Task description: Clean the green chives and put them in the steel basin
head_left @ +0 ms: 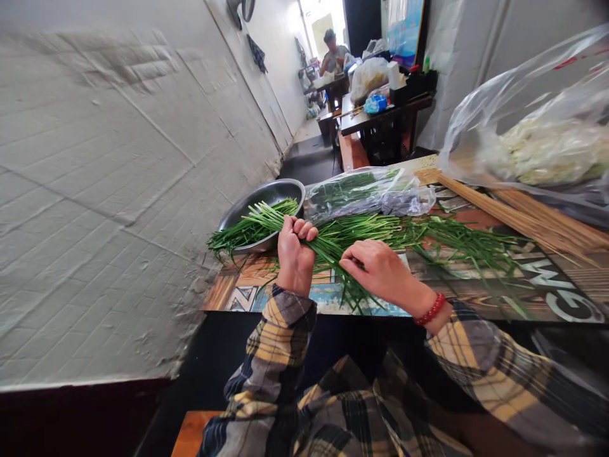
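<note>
My left hand [297, 254] is closed round a bunch of garlic chives [328, 249], pale stem ends up to the left, leaf tips hanging to the lower right. My right hand [380, 270] is by the leaves of that bunch with its fingers curled; whether a leaf is pinched in them is hidden. Just beyond my left hand, a steel bowl [287, 188] holds more chives [245, 231], some draped over its rim. Loose chives [461, 241] are spread on the table behind and right of my right hand.
Behind the loose chives lies a clear plastic bag [366, 193] of greens. Bamboo skewers [504, 219] and a big plastic bag [547, 146] of pale food are at the right. A white wall [95, 190] flanks the table [285, 295]. A person [333, 54] sits far back.
</note>
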Tool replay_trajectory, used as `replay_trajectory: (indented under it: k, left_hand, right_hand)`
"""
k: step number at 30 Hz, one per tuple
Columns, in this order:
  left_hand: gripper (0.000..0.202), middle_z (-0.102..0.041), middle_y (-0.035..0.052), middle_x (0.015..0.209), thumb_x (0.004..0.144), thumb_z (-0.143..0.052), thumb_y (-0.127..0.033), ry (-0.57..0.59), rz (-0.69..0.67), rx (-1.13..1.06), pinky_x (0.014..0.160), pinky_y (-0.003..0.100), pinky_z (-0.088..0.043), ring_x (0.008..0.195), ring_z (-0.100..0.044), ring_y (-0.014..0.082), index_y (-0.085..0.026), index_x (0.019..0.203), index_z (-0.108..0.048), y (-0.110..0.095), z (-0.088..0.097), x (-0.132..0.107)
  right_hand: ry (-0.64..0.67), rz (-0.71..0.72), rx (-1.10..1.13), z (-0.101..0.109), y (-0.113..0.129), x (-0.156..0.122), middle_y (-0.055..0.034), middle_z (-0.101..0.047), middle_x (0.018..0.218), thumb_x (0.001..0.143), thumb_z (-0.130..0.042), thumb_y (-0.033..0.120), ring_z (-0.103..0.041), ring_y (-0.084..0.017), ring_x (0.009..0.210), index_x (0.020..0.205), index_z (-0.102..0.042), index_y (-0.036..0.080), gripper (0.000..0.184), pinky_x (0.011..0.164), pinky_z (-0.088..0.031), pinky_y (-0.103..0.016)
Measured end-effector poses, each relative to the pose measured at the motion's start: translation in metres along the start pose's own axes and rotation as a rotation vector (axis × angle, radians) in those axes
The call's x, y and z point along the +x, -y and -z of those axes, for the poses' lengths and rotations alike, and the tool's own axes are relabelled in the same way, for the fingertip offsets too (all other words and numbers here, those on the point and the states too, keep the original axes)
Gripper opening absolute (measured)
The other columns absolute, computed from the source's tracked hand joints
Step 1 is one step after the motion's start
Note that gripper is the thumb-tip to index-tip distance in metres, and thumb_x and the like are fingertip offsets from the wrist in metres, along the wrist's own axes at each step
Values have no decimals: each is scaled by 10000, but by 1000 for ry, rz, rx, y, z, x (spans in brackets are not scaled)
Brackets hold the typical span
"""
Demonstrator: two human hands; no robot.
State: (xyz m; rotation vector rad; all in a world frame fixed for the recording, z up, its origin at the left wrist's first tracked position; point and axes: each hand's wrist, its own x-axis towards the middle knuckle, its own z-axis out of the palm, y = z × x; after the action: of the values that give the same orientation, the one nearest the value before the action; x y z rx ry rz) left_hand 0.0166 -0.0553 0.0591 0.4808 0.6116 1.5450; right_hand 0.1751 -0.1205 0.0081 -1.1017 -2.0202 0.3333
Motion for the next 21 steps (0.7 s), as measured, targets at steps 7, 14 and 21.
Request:
replay_trajectory:
  k: [7, 14, 21]
  left_hand:
    - [343, -235, -95, 484, 1004, -354, -273, 0, -7, 43, 383, 165, -239, 366, -263, 38, -183, 672, -356, 5, -7, -5]
    - [345, -216, -99, 478, 1007, -342, -271, -5, 4, 4, 367, 170, -210, 348, -252, 36, -183, 674, -362, 9, -8, -6]
    - [402, -213, -102, 458, 995, -381, -335, -45, -70, -41, 360, 169, -218, 341, -233, 32, -186, 630, -302, -18, 3, 1]
  right_hand:
    - [-8, 30, -206, 0, 0, -1, -44, -639, 778, 957, -432, 239, -549, -188, 790, 766, -582, 192, 247, 744, -325, -320]
    - [28, 23, -259, 4, 0, -11, -42, -631, 765, 938, -446, 212, -549, -186, 765, 778, -568, 183, 203, 724, -319, -315]
    - [-10, 62, -432, 23, -24, -27, -40, -617, 717, 890, -476, 181, -544, -193, 732, 726, -583, 178, 196, 709, -316, -327]
